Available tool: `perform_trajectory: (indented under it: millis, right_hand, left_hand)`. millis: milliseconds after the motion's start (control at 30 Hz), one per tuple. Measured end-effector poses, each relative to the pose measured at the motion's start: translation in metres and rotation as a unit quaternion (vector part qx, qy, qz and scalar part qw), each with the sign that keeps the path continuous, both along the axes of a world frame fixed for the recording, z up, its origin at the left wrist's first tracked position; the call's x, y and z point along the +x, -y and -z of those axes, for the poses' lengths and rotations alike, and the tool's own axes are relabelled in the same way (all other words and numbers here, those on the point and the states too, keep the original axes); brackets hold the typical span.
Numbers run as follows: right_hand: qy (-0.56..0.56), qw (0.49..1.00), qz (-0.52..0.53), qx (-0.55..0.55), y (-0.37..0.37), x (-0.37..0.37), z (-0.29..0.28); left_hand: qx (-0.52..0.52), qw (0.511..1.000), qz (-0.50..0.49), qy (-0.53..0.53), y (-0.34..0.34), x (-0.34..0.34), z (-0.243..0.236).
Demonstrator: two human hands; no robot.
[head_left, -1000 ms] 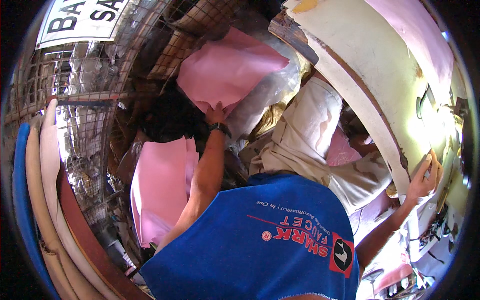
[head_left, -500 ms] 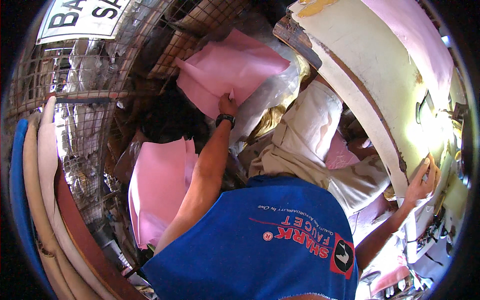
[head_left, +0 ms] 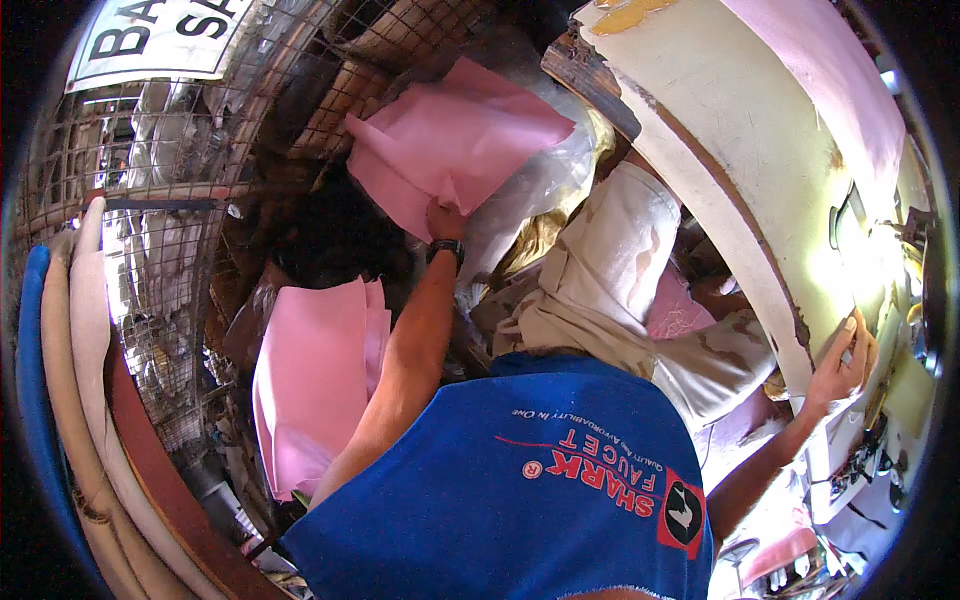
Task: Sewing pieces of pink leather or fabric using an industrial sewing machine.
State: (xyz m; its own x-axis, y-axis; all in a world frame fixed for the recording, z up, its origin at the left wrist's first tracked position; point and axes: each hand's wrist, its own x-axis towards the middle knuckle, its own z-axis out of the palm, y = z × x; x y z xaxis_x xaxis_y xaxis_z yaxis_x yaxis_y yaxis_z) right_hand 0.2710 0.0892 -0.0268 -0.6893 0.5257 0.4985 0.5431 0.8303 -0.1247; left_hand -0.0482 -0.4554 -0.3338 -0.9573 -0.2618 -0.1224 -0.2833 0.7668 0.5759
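Note:
My left hand (head_left: 444,218) grips the near edge of a loose pink sheet (head_left: 460,130), which is creased beside my fingers and lies on crumpled clear plastic (head_left: 510,210). Lower left, a stack of folded pink sheets (head_left: 305,370) sits beside my left forearm. My right hand (head_left: 845,355) is closed on the edge of a worn cream board (head_left: 740,140) at the right, its fingers bent. My legs in pale camouflage trousers (head_left: 600,260) are between the two hands.
A wire mesh (head_left: 170,150) with a sign curves along the left. Long blue, tan and pale rolled pieces (head_left: 70,400) stand at the left edge. Pink material (head_left: 820,70) lies over the board's top right. Cluttered items (head_left: 850,480) fill the bright lower right.
My left hand has shifted slightly up and right from a second ago, and the pink sheet's near edge is more folded. My right hand stays on the board.

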Motion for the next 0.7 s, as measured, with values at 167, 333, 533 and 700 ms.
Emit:
perform_trajectory:
  millis: [167, 333, 533, 700]
  right_hand:
    - [-0.016, 1.0, -0.021, -0.017, 0.002, -0.011, -0.001]
    - [-0.011, 1.0, 0.013, -0.024, -0.005, -0.002, 0.003]
    - [-0.009, 0.999, 0.011, -0.039, -0.001, -0.007, -0.001]
    - [0.009, 1.0, -0.003, -0.006, -0.001, -0.005, -0.005]
  left_hand:
    - [-0.114, 0.973, -0.16, -0.123, 0.066, 0.014, 0.046]
    - [0.372, 0.875, -0.301, -0.072, 0.065, 0.032, 0.05]
    - [0.564, 0.698, -0.437, -0.061, 0.052, 0.046, 0.063]
    - [0.587, 0.703, -0.401, -0.027, 0.022, 0.06, 0.026]
